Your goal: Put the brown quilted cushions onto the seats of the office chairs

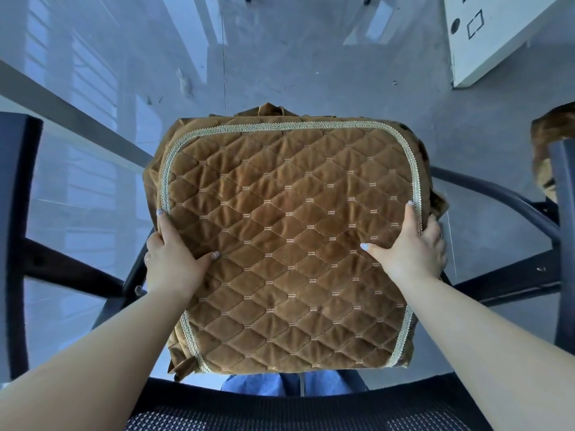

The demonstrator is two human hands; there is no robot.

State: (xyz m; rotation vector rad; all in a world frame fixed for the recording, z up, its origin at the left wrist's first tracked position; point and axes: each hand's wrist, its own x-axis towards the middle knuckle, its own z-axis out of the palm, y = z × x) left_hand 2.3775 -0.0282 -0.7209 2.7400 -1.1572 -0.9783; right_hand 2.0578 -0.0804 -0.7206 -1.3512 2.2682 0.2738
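Note:
A brown quilted cushion [289, 231] with pale braided trim lies flat between the armrests of a black office chair [280, 412]; the seat under it is hidden. I look down over the chair's mesh backrest. My left hand [174, 259] grips the cushion's left edge, thumb on top and fingers wrapped under. My right hand [413, 247] grips the right edge the same way. A second brown cushion [543, 144] shows at the right edge of the view.
Black armrests stand at the left [15, 244] and right [563, 237] of the cushion. A white cabinet [497, 35] stands at the top right on the glossy grey floor [295, 57]. Blue jeans [289, 384] show below the cushion.

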